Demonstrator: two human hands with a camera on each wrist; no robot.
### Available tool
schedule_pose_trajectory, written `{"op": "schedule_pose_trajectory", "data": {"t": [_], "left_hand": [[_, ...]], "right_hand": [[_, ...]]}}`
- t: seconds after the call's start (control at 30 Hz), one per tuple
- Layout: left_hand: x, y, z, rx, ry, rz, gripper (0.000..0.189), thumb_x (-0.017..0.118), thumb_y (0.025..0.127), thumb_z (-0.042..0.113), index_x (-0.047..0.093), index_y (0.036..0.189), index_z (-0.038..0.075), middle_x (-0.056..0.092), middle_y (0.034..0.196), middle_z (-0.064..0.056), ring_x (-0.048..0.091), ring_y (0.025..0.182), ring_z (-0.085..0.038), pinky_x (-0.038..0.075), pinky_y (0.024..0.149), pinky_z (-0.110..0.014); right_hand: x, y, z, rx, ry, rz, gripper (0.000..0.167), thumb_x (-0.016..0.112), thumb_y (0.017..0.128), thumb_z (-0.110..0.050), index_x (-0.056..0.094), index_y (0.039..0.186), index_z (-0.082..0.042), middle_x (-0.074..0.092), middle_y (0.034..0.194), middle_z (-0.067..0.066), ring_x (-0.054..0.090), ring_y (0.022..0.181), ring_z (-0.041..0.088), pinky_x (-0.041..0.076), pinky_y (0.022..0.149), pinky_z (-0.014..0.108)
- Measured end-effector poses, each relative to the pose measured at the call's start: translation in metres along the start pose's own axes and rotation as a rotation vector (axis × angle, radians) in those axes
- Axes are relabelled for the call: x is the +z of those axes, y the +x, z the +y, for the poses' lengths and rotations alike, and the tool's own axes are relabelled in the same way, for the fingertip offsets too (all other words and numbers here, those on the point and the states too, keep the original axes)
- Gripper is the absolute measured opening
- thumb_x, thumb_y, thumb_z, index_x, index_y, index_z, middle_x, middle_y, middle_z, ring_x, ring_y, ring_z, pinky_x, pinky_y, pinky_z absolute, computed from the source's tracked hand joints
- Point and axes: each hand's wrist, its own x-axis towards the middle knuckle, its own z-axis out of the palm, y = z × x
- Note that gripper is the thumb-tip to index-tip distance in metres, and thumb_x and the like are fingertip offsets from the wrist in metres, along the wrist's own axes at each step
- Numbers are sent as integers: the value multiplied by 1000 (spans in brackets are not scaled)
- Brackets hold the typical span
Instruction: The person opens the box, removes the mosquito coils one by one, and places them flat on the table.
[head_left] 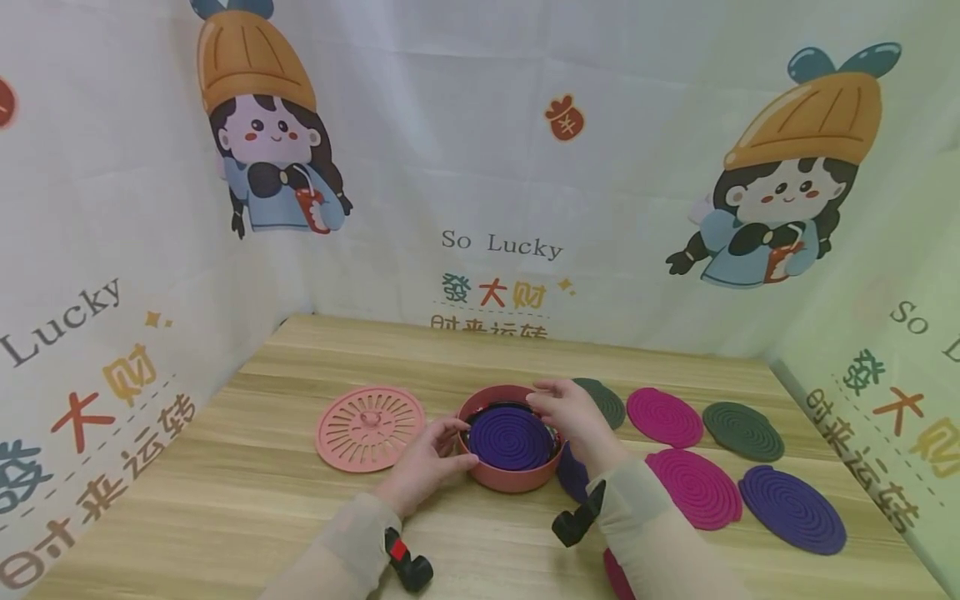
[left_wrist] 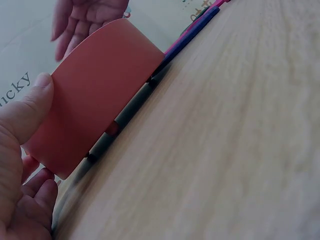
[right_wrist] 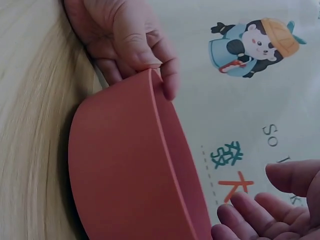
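A coral round mosquito coil holder (head_left: 513, 481) stands on the table, with a purple mosquito coil (head_left: 510, 438) lying inside it. Dark material shows around the coil's edge, too small to make out. My left hand (head_left: 431, 467) pinches the holder's left rim; in the right wrist view its thumb (right_wrist: 142, 57) is outside the wall and a finger reaches inside. Over the right rim is my right hand (head_left: 573, 417), fingers relaxed; the right wrist view shows it (right_wrist: 275, 212) holding nothing. Left of the holder lies its coral slotted lid (head_left: 339, 435) with a small knob.
On the right lie green coils (head_left: 742, 431), pink coils (head_left: 664, 418) and a purple coil (head_left: 792, 510). Another purple coil (head_left: 572, 475) is partly hidden by my right wrist. A pink edge (head_left: 617, 575) shows beneath the right sleeve. Printed cloth (head_left: 480, 167) hangs around the table.
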Motion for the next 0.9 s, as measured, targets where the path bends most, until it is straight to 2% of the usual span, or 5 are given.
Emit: {"op": "schedule_pose_trajectory", "data": {"t": [0.13,0.4,0.7,0.9], "left_hand": [[0,1,-1,-7,-15,3,50,79,81,17,56,123,7,38,149,-18,35,136,-35,32,112,-45],[0,0,1,-5,-27,-3,49,79,81,16,56,124,6,36,149,-18,35,137,-35,32,113,-44],[1,1,2,-8,-41,-1,49,78,81,14,56,124,6,33,151,-20,34,137,-35,31,112,-44],[1,0,2,0,-13,6,49,79,81,16,57,123,6,45,143,-16,37,136,-33,33,112,-42]], "right_hand": [[11,9,6,20,15,32,45,57,95,-8,47,135,8,52,131,26,51,119,37,42,105,49],[23,17,13,43,-73,107,43,60,93,-13,52,132,5,53,131,23,48,123,38,37,108,51],[30,18,14,70,-99,130,44,62,91,-11,52,130,5,56,126,23,50,121,38,39,106,51],[32,18,14,98,-104,128,44,61,92,-13,51,132,3,51,133,23,46,125,40,38,106,53]]}}
